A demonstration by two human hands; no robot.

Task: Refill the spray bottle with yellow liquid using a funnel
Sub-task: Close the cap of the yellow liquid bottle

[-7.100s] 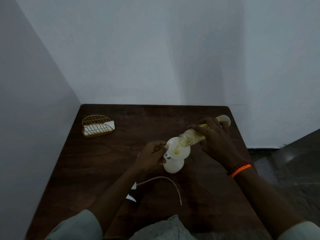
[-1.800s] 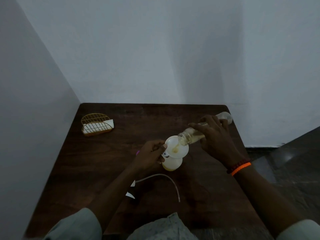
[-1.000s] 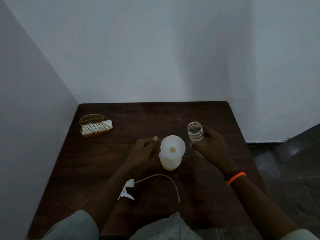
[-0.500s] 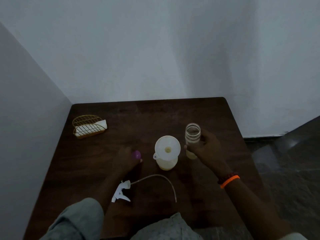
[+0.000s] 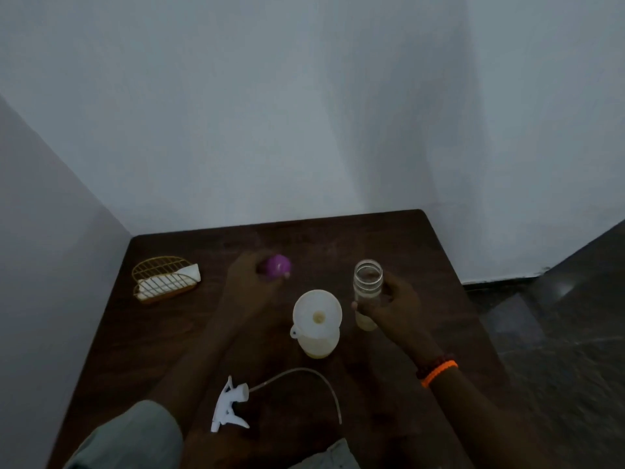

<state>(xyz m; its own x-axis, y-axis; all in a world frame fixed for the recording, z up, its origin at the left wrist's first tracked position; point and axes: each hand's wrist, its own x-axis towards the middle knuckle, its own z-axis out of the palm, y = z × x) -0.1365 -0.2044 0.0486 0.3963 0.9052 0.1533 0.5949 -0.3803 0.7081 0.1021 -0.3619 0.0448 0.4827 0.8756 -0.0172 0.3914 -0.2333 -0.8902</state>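
A white funnel (image 5: 317, 315) sits in the mouth of the spray bottle (image 5: 318, 346), which stands mid-table with pale yellow liquid inside. Just right of it stands a clear, nearly empty source bottle (image 5: 367, 288), upright and uncapped, with my right hand (image 5: 392, 308) wrapped around it. My left hand (image 5: 250, 282) is lifted left of and beyond the funnel, holding a purple cap (image 5: 278, 267) in its fingers. The white trigger spray head (image 5: 230, 406) with its long dip tube (image 5: 314, 379) lies on the table near me.
A gold wire napkin holder (image 5: 162, 278) with white napkins stands at the far left of the dark wooden table (image 5: 389, 401). White walls close the table's back and left sides. The table's right edge drops to a dark floor.
The pouring has ended: my right hand tipped the source bottle back upright beside the funnel. My left hand let go of the spray bottle, picked up the purple cap and raised it.
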